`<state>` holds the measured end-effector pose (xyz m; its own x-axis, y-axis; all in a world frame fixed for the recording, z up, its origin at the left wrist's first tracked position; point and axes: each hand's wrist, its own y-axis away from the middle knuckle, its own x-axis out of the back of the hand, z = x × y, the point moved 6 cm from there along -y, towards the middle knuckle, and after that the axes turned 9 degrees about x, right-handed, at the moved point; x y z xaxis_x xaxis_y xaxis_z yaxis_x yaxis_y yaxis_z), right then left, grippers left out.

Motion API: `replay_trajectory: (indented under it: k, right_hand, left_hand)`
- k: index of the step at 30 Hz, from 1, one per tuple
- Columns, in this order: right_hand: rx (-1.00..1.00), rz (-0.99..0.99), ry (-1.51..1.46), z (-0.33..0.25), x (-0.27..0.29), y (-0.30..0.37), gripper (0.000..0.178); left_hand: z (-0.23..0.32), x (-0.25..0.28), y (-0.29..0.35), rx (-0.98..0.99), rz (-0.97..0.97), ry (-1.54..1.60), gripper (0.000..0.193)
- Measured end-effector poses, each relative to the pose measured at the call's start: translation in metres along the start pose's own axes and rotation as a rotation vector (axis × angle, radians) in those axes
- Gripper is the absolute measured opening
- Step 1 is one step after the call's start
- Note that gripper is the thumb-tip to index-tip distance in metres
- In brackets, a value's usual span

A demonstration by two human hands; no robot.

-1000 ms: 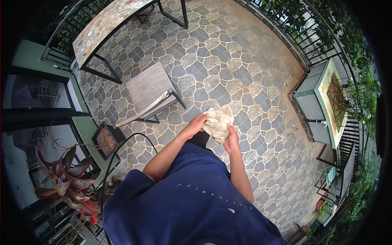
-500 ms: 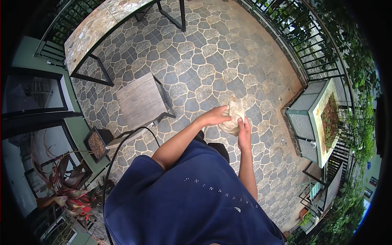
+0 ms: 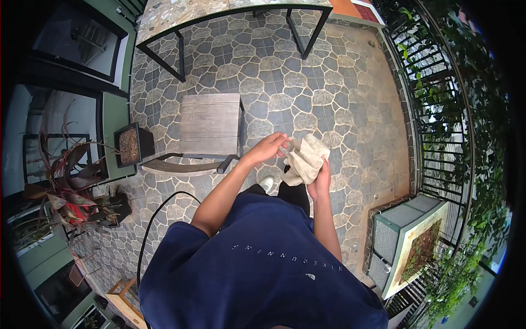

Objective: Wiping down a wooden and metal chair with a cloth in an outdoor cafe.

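A crumpled beige cloth [image 3: 306, 158] hangs in front of my body, above the stone-patterned floor. My right hand [image 3: 320, 182] is closed on its lower right side, with most of the fingers hidden behind the fabric. At the cloth's upper left edge, my left hand [image 3: 267, 148] has its fingers bent together and pinches the border. Folds stand up between the two hands. Below the cloth, part of a white shoe [image 3: 267, 183] shows on the floor.
A wooden chair [image 3: 211, 123] with a dark frame stands ahead to my left. Beyond it is a long stone-topped table [image 3: 186, 13]. Potted plants [image 3: 76, 181] line the left wall. A raised planter [image 3: 419, 247] and a metal fence [image 3: 433, 109] run along the right.
My view has turned left, so the chair and table sit further right in the picture. The cloth is more spread and lifted, and my left hand has shifted to its left edge.
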<state>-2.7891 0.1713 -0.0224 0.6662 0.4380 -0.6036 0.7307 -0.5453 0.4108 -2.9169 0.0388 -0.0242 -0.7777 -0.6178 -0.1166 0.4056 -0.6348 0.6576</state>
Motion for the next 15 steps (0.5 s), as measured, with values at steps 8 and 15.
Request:
replay_trajectory:
  k: [8,15]
  right_hand:
    - [-0.406,-0.374,-0.173,0.006,-0.078,-0.095,0.049]
    - [-0.425,-0.824,0.418,0.027,-0.154,-0.151,0.061]
  left_hand:
    - [0.032,0.060,-0.010,0.056,0.285,0.140,0.041]
    - [0.074,0.065,-0.028,0.052,0.333,0.429,0.043]
